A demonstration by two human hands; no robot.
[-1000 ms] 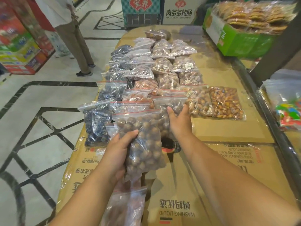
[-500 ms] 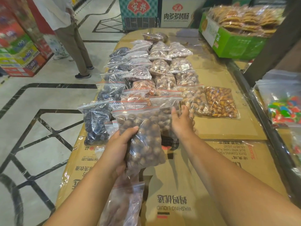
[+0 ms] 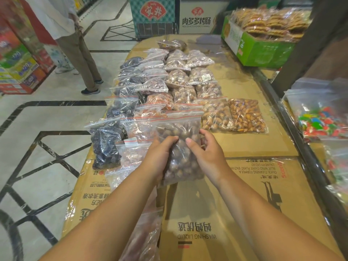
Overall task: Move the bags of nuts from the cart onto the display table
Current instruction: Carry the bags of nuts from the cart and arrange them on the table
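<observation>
- Holding one clear zip bag of round brown nuts (image 3: 178, 147) between both hands: the left hand (image 3: 160, 157) wraps its left edge with the thumb across the front, and the right hand (image 3: 209, 155) clasps its right edge, thumb on the front film. The bag sits upright, its lower end on or just above the display table (image 3: 254, 147); I cannot tell whether it touches.
- Slipping is the first risk, as I judge it. The film looks slick and the nuts are loose, so the weight could sag below the two thumbs and pull the bag out from between the palms.
- Just beyond the fingertips, the bag's red-striped seal leans on the nearest bags in the row (image 3: 146, 125). Pushing further forward could shove those out of line or tip them over.
- To the left of the grip, the dark fruit bag (image 3: 105, 146) lies close to the table edge; a sideways nudge might send it to the floor.
- Under the left forearm another bag (image 3: 143, 238) hangs below the grip. How it is held is hidden, and it could drop or snag while both hands are busy.
- To the right of the grip the cardboard is bare, so setting down on that side looks the safest.
</observation>
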